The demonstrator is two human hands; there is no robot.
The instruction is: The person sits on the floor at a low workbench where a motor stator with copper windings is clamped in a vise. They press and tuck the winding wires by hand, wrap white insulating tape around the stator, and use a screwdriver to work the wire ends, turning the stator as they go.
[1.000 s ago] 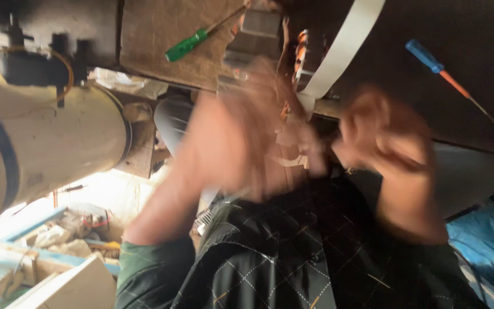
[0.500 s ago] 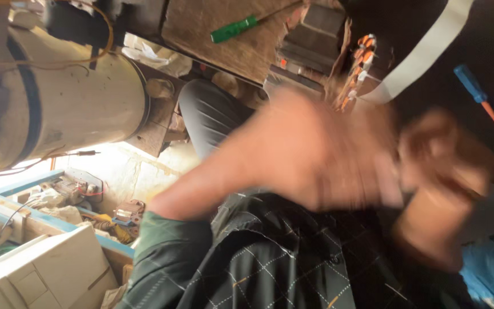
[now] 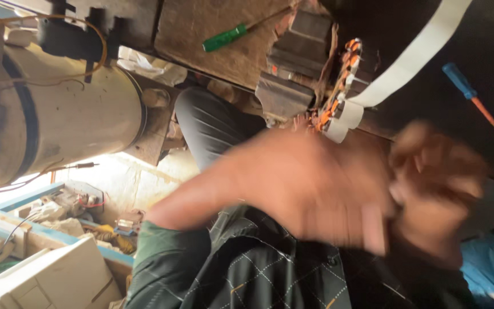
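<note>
Two blurred hands meet below a ribbed metal stator (image 3: 298,68) with orange windings.
Left hand (image 3: 315,189) spread flat, right hand (image 3: 435,189) curled; grip unclear. The view has shifted left; white strip (image 3: 413,57) now nearer centre.

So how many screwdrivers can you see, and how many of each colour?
Green-handled screwdriver: 1
Blue-handled screwdriver: 1
Total: 2 screwdrivers, both lying on the dark wooden bench. Neither is being held: the left hand and the right hand are blurred, below the screwdrivers.
</note>
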